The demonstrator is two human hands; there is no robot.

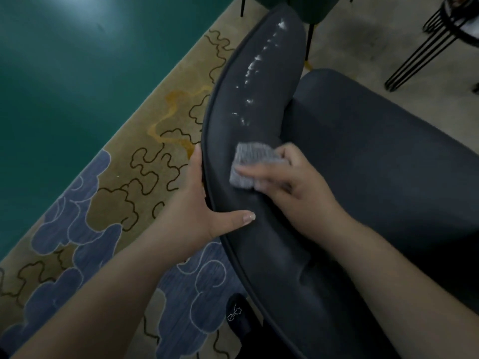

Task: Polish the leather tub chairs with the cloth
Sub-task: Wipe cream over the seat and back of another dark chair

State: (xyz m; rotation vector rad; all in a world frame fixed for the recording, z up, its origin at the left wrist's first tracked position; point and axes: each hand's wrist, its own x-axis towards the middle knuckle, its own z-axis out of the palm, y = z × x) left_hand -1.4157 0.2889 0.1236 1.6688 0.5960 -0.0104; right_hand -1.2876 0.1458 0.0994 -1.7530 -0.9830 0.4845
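A dark grey leather tub chair (363, 156) fills the right half of the view, its curved back rim running from top centre to bottom right. White streaks of polish (255, 66) lie along the rim's upper part. My right hand (290, 182) presses a folded grey cloth (251, 164) onto the rim just below the streaks, fingers spread over the cloth. My left hand (204, 203) grips the rim's outer edge, thumb lying across the top, fingers hidden behind the chair back.
A patterned rug (124, 177) in tan and blue lies left of the chair, with green floor (77, 60) beyond. A green chair on black legs (298, 6) stands at top centre. Black hairpin legs (425, 47) of a stand are at top right. A dark slipper (237, 316) shows below.
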